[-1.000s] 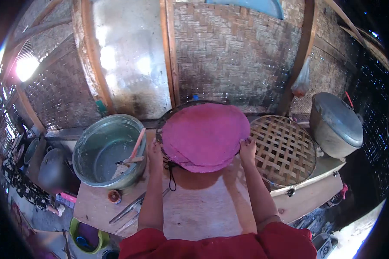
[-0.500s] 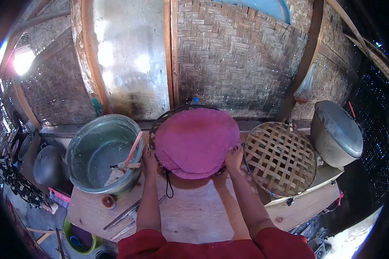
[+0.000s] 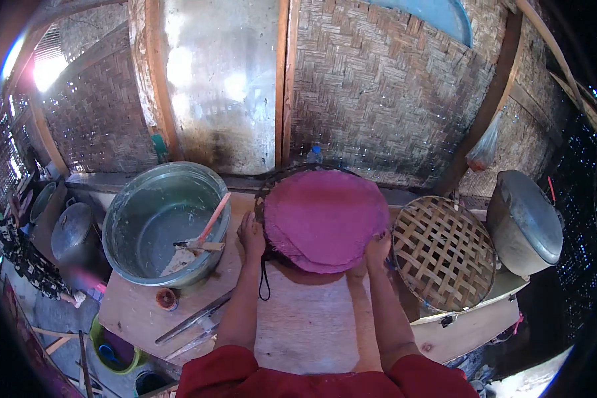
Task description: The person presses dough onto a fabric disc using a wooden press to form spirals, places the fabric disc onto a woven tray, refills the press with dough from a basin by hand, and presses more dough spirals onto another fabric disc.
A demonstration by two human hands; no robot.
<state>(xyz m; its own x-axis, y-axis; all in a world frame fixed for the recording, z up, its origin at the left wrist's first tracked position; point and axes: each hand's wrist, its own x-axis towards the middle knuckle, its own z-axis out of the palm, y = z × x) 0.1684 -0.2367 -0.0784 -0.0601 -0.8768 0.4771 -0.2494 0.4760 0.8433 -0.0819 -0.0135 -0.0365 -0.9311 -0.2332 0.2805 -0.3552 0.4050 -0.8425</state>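
- My left hand (image 3: pixel 251 233) is at the near left edge of a dark woven tray (image 3: pixel 261 207), fingers slightly bent and pointing up; I cannot tell whether they close on the rim.
- My right hand (image 3: pixel 378 249) is at the opposite side, against the edge of the pink sheets (image 3: pixel 328 222); its fingertips are partly hidden, so I cannot tell how tight they are.
- The pink sheets lie stacked on the tray, between my hands, toward the back of the wooden table (image 3: pixel 305 328).
- A black cord loop (image 3: pixel 265 282) hangs by my left wrist.
- Left of me is a green basin (image 3: pixel 129 215), a pink-handled tool (image 3: pixel 215 215) leaning on its rim.
- Right of me are a bamboo lattice (image 3: pixel 444 255) and a lidded pot (image 3: pixel 527 222).
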